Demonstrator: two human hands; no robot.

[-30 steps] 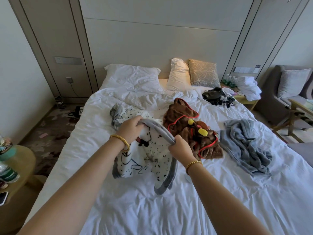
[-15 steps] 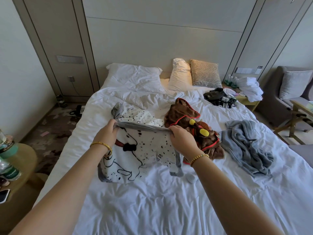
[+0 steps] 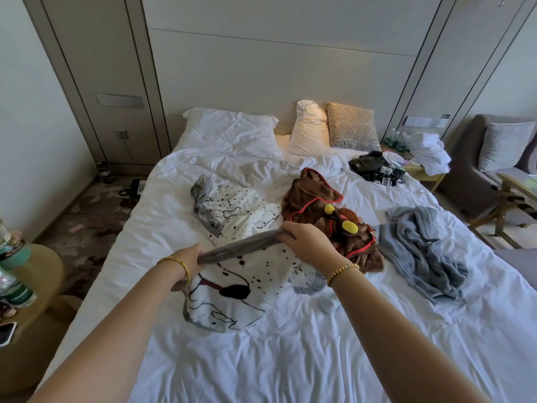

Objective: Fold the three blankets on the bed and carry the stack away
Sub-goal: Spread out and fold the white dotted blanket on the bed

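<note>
Head view: both hands' fingers [image 3: 286,234] pinch the spotted blanket's [image 3: 232,298] grey edge.

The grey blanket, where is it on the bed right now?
In the head view the grey blanket lies crumpled on the bed's right side, just right of the brown blanket.

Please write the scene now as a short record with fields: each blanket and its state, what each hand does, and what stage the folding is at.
spotted blanket: white with black spots, grey border, partly lifted
brown blanket: crumpled, red trim, untouched
grey blanket: crumpled, to the right, untouched
left hand: grip closed on the grey border
right hand: grip closed on the same border
bed: white rumpled sheet
stage: first blanket being spread; none folded
</note>
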